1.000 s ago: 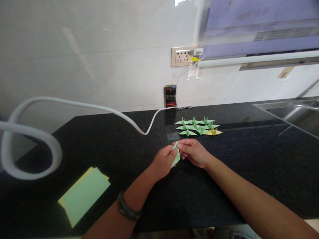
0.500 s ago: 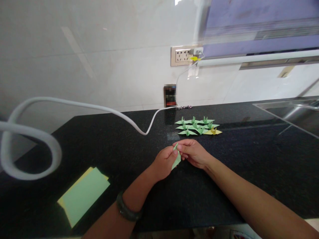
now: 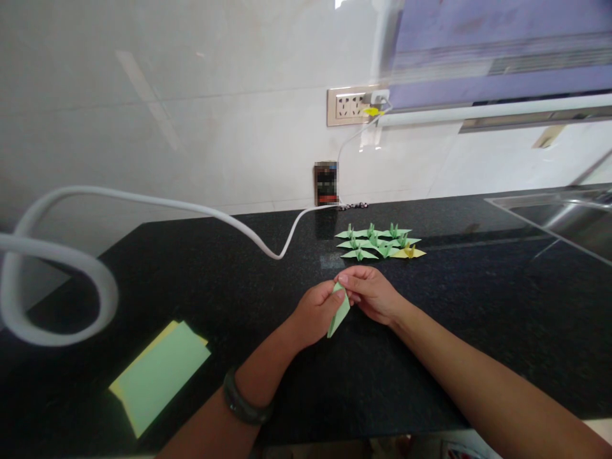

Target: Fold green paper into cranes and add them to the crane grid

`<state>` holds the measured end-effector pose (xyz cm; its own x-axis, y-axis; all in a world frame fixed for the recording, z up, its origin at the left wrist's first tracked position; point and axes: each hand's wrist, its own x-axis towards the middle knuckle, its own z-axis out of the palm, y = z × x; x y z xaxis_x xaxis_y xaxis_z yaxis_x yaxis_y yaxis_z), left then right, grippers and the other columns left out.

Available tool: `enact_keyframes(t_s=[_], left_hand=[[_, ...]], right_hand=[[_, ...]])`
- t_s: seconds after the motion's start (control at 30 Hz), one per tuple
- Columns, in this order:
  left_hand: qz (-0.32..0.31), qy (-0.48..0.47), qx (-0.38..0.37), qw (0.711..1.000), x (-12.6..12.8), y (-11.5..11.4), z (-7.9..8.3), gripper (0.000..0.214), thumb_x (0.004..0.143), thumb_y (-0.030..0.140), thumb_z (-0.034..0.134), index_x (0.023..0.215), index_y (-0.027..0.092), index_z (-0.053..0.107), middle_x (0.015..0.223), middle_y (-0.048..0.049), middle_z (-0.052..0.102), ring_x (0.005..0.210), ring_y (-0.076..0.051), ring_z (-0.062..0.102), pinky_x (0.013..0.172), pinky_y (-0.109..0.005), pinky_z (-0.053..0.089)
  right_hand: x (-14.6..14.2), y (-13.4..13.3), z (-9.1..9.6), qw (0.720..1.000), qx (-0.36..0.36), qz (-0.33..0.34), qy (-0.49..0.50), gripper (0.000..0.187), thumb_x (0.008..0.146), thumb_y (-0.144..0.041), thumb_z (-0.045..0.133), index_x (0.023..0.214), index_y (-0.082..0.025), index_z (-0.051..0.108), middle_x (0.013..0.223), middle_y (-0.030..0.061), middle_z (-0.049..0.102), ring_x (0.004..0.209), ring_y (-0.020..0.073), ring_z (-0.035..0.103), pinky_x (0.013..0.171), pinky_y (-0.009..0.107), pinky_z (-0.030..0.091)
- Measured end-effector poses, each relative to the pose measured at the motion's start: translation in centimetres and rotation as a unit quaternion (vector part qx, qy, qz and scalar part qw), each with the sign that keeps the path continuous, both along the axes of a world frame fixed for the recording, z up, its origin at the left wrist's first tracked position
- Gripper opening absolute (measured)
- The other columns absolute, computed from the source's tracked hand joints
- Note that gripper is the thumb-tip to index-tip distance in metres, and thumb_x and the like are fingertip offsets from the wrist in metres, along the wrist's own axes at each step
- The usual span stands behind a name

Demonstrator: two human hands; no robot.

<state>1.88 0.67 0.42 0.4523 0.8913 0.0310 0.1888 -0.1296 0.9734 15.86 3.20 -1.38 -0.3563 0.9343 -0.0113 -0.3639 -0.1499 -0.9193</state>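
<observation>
Between my two hands is a small piece of folded green paper (image 3: 340, 315), narrow and pointed at its lower end. My left hand (image 3: 315, 312) is closed on it, the thumb lying across its face. The fingertips of my right hand (image 3: 370, 293) pinch its upper end, so that tip is partly hidden. Just beyond my hands, several green paper cranes (image 3: 359, 254) stand in close rows on the black counter, along with one yellow paper crane (image 3: 410, 252) at the near right.
Green and yellow paper sheets (image 3: 165, 376) lie stacked at the left of the black counter (image 3: 229, 287). A thick white cable (image 3: 229, 223) loops in from the left towards a phone (image 3: 326, 183) leaning on the wall. Over at the right is a metal sink (image 3: 564, 217).
The folded paper has turned in my fingers, and more of its long lower part shows below my left thumb. Its upper tip is now covered by my right fingers.
</observation>
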Motion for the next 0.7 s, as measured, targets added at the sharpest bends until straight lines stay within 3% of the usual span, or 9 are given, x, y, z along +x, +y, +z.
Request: enact_keyframes(t_s=[0.17, 0.33, 0.53, 0.7], left_hand=[[0.025, 0.01, 0.001, 1.0, 0.0, 0.1, 0.0, 0.026, 0.077, 0.028, 0.038, 0.08, 0.013, 0.06, 0.064, -0.001, 0.054, 0.055, -0.01, 0.044, 0.052, -0.02, 0.035], [0.02, -0.021, -0.048, 0.998, -0.1, 0.2, -0.4, 0.019, 0.074, 0.022, 0.04, 0.078, 0.015, 0.058, 0.062, 0.001, 0.054, 0.054, -0.009, 0.048, 0.052, -0.02, 0.038], [0.049, -0.057, -0.084, 0.994, 0.0, 0.4, -1.0, 0.023, 0.071, 0.036, 0.05, 0.079, 0.014, 0.052, 0.061, 0.0009, 0.053, 0.051, -0.01, 0.052, 0.048, -0.021, 0.041], [0.078, -0.092, -0.087, 0.989, 0.0, 0.5, -0.7, 0.023, 0.07, 0.035, 0.052, 0.076, 0.012, 0.051, 0.064, -0.0014, 0.056, 0.048, -0.009, 0.053, 0.047, -0.021, 0.042]], right_hand=[[-0.2, -0.1, 0.2, 0.999, 0.015, -0.04, -0.026, 0.016, 0.061, -0.029, 0.066, 0.062, -0.013, 0.062, 0.046, -0.0031, 0.051, 0.04, 0.0039, 0.039, 0.04, 0.018, 0.029], [-0.3, -0.2, 0.2, 0.997, 0.024, -0.066, -0.034, 0.015, 0.062, -0.027, 0.066, 0.061, -0.013, 0.062, 0.046, -0.0032, 0.05, 0.041, 0.0041, 0.039, 0.04, 0.018, 0.03], [-0.1, 0.0, 0.2, 0.994, 0.028, -0.099, -0.036, 0.016, 0.062, -0.029, 0.065, 0.064, -0.013, 0.062, 0.045, -0.004, 0.048, 0.04, 0.0045, 0.037, 0.04, 0.019, 0.03], [-0.1, -0.1, 0.3, 0.996, 0.043, -0.062, -0.043, 0.018, 0.066, -0.03, 0.061, 0.072, -0.013, 0.063, 0.052, -0.0023, 0.05, 0.044, 0.005, 0.04, 0.041, 0.019, 0.031]])
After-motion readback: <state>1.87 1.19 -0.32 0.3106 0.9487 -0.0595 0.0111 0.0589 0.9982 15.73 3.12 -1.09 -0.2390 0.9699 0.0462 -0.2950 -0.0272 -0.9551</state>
